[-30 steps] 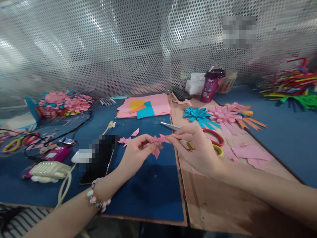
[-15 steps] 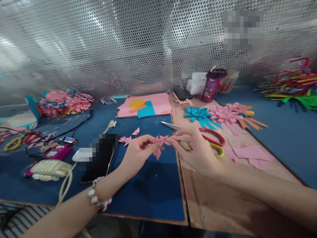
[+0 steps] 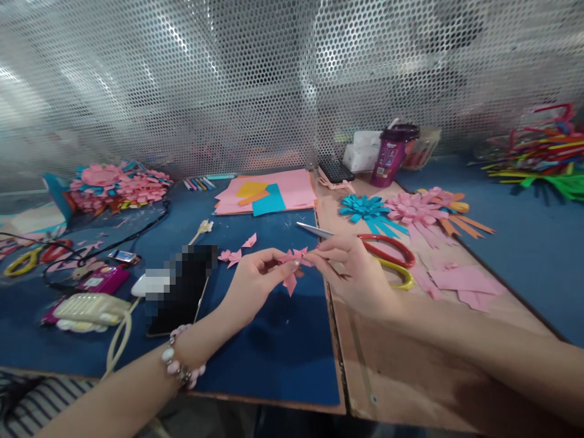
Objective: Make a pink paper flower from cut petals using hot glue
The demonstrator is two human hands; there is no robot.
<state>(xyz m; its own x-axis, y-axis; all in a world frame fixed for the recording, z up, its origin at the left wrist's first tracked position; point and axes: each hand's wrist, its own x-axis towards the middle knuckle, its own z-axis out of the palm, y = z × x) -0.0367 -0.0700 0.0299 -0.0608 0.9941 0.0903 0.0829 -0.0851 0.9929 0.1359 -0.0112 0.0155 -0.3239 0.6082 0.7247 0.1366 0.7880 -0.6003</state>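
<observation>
Left hand (image 3: 255,277), yours: thumb and fingertips brought together, no gap showing, pinching a folded pink paper piece (image 3: 290,283); a bead bracelet (image 3: 173,367) at the wrist.

Right hand (image 3: 360,267), yours: thumb and forefinger pressed together at the right end of the same piece; the exact contact is too small to make out.

Pink paper piece: one, pointed, held up between your two hands above the blue tabletop (image 3: 283,359), one point hanging down below your left fingertips.

Scissors (image 3: 391,240), one pair: red and yellow handles to the right of your right hand, blade jutting out to its left; whether your fingers grip them or they lie behind, you cannot tell from here.

Pink cutouts (image 3: 234,258), small: on the blue surface, just beyond your left hand.

Phone (image 3: 180,310), dark-screened: flat, left of your left wrist.

Paper stack (image 3: 296,191): mostly pink, topped with yellow, orange and blue pieces, farther back.

Paper flowers, right of the stack: one blue (image 3: 365,208), one pink (image 3: 417,208).

Pink scraps (image 3: 469,286): right of the scissors.
</observation>
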